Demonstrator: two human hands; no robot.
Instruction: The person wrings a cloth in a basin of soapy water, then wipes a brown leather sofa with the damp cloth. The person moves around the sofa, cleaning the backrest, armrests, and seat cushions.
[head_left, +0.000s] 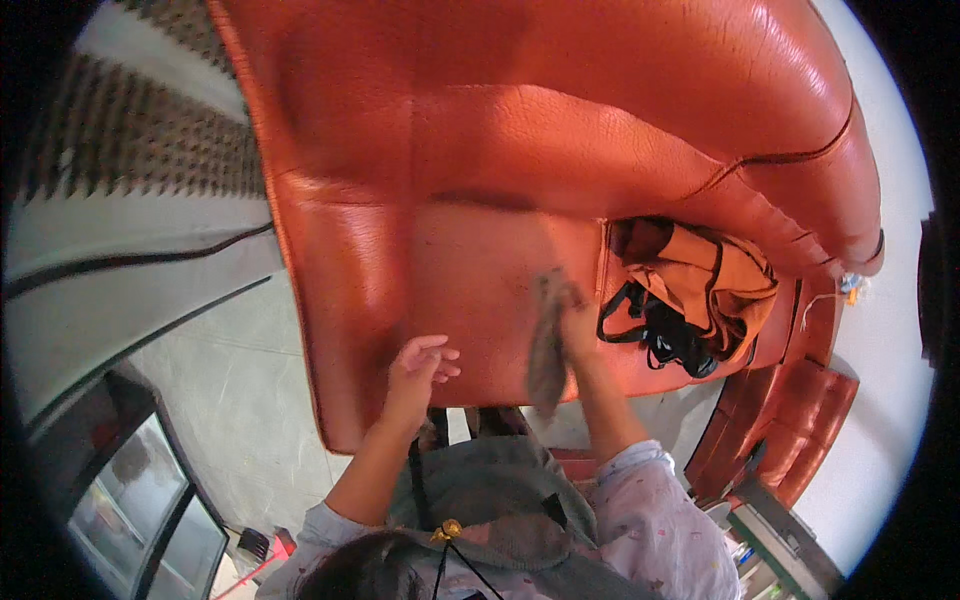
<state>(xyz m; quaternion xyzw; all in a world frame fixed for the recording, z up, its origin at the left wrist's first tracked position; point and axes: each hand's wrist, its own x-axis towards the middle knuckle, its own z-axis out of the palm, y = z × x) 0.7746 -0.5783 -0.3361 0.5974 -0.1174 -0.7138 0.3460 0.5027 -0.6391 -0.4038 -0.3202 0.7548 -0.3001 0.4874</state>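
A greyish-brown cloth (550, 345), blurred, hangs from my right hand (579, 322), which is closed around its upper part above the seat of a red-orange leather sofa (472, 292). My left hand (424, 367) holds nothing; its fingers are apart and slightly curled over the left part of the seat. To the right of my right hand, an orange and black bag (705, 277) with black straps lies crumpled on the sofa.
A glass-fronted black cabinet (142, 480) stands at the lower left, below a grey surface with a black cable (150, 259). Further red seating (780, 427) and a grey-green shelf unit (787, 540) are at the lower right. The sofa's backrest (600, 60) rises beyond the seat.
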